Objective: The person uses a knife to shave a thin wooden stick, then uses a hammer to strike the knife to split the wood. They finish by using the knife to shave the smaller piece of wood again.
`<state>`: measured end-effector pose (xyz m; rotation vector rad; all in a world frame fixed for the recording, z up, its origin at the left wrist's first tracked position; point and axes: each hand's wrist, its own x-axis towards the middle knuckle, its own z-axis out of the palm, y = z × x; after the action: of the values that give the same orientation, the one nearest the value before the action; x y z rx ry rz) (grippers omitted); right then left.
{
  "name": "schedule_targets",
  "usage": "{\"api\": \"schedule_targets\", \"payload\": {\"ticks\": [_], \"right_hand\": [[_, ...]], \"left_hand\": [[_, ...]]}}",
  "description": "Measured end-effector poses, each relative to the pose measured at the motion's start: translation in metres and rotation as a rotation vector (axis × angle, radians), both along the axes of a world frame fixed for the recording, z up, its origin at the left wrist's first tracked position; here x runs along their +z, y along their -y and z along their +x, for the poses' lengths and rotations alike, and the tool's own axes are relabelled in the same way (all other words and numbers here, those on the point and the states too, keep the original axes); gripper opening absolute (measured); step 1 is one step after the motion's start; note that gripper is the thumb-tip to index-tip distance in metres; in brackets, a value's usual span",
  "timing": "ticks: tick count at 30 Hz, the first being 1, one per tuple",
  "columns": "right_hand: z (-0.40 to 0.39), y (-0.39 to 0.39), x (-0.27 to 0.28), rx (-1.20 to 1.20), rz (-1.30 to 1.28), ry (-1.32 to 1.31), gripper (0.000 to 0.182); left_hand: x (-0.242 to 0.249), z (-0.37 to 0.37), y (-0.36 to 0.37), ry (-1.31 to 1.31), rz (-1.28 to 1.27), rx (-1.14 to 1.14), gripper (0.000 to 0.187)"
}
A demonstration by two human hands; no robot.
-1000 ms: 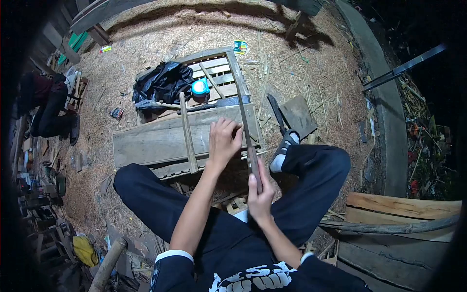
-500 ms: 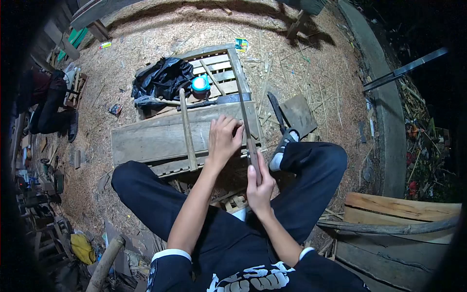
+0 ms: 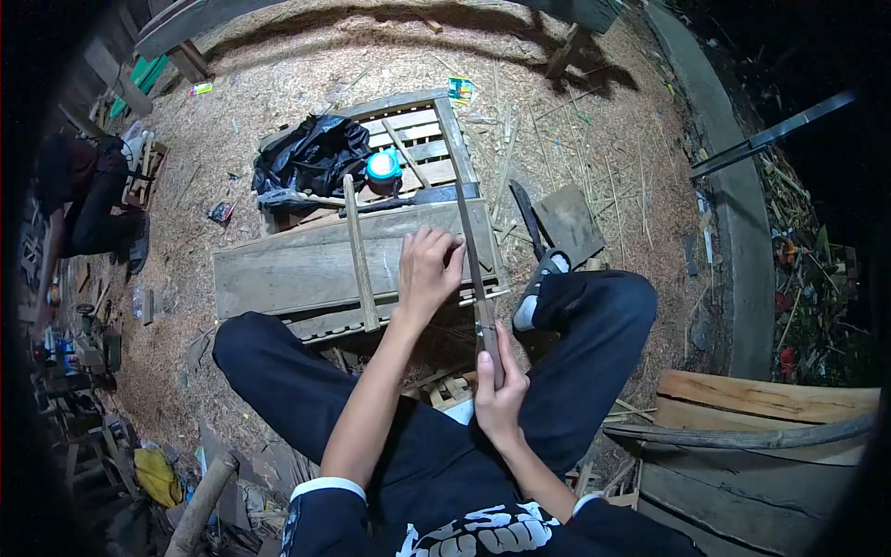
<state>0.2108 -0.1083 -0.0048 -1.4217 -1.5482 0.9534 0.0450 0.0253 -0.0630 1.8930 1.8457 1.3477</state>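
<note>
My right hand [image 3: 499,381] grips the wooden handle of a long knife [image 3: 471,246], its narrow dark blade pointing away from me. Just left of the blade is my left hand [image 3: 431,265], fingers curled and thumb near the index finger; anything pinched there is too small to make out. Beneath my left hand lies a wide grey board [image 3: 288,269] on a slatted wooden frame [image 3: 452,139]. A narrow wooden stick [image 3: 359,251] rests across that board.
A black plastic bag [image 3: 311,158] and a blue-rimmed container [image 3: 382,165] sit on the frame. Another dark blade [image 3: 526,215] lies by my foot, beside a square board [image 3: 568,223]. Large planks [image 3: 742,464] stand at the right. A person [image 3: 93,200] crouches at the far left.
My right hand has drawn the long knife a little toward my body. My left hand stays almost in place beside the blade.
</note>
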Motion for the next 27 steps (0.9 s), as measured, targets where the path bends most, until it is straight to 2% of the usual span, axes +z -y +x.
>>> {"api": "schedule_targets", "payload": {"ticks": [4,6,10,14,19,22,24,26,27], "right_hand": [[0.000,0.002,-0.004,-0.015,-0.099,-0.062,0.051],[0.010,0.002,0.009,0.007,-0.041,-0.017,0.051],[0.001,-0.009,0.000,-0.017,-0.051,-0.030,0.051],[0.004,-0.011,0.007,0.017,0.088,0.021,0.050],[-0.003,-0.025,-0.003,0.021,0.116,0.013,0.050],[-0.005,-0.022,0.003,0.018,-0.019,-0.025,0.050],[0.002,-0.010,-0.002,0.018,0.140,0.059,0.049],[0.002,-0.016,-0.007,0.013,0.116,0.004,0.050],[-0.005,-0.030,-0.004,0.017,0.021,-0.038,0.051]], "left_hand": [[-0.004,-0.002,-0.001,-0.009,-0.025,0.022,0.010],[-0.001,0.000,-0.001,-0.005,-0.021,0.043,0.009],[-0.003,-0.001,-0.002,-0.006,-0.012,0.038,0.009],[-0.001,-0.002,-0.003,0.018,-0.025,0.040,0.009],[-0.002,-0.002,-0.003,0.007,-0.013,0.035,0.008],[-0.002,-0.001,-0.001,0.005,-0.046,0.031,0.008],[-0.001,0.000,-0.004,0.002,-0.029,0.047,0.008],[-0.001,-0.001,0.001,-0.004,-0.042,-0.004,0.009],[0.000,-0.001,0.002,-0.005,-0.048,-0.005,0.009]]}}
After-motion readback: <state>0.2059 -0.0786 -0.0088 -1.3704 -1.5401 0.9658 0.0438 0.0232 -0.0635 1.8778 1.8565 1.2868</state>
